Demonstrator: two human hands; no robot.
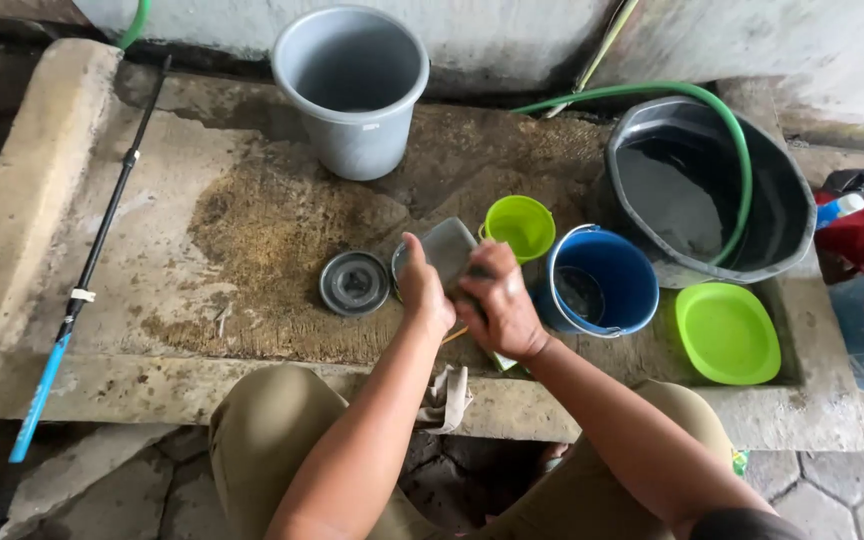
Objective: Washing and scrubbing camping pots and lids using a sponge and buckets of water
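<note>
Squatting at the concrete slab's [152, 290] front edge, left hand [422, 290] clamped on a grey metal container [447, 250], tilted for access, right hand [497, 305] closed over its side; round lid [354, 283] lying beside it.

We see a rough, stained concrete slab [202, 250], wet and mottled brown at its middle. Held between the left hand [422, 290] and right hand [497, 310] is a dull grey metal cup [449, 247], its finish matt (brushed rather than polished). To its left lies a round metal lid [354, 283], dark and faintly shiny. At the far side stands a matt grey plastic bucket [352, 90]. To the right we note a glossy lime-green plastic cup [520, 226], a smooth blue plastic pail [597, 280], a glossy green plastic plate [727, 333] and a dark, wet-sheened plastic basin [782, 190] with a smooth green rubbery hose [722, 110].
</note>
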